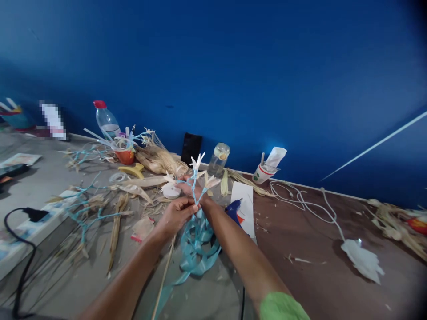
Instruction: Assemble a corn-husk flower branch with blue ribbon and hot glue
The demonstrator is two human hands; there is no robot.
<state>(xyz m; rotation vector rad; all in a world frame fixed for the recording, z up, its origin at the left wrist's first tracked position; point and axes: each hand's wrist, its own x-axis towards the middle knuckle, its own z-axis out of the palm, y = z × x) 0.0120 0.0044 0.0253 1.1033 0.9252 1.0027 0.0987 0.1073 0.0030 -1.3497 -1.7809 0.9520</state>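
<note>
Upright in front of me is a flower branch [194, 180] wrapped in light-blue ribbon, with pale corn-husk flowers on its tips. My left hand [176, 216] is closed, pinching the lower stem between thumb and fingers. Behind the branch my right hand [192, 188] reaches across to the left, its fingers closed at the left-hand twig and partly hidden by the stems. Below both hands lies a loose heap of light-blue ribbon [196, 262]. A white tape roll [171, 191] sits just left of my right fingers.
Left are finished blue branches [83, 218], dried husks [116, 226], a power strip [43, 229] and a red cup [125, 156]. Along the blue wall stand a bottle [107, 121], a glass jar [218, 158] and a paper cup [262, 173]. A dark blue glue gun [233, 208] and white cable [310, 204] lie right.
</note>
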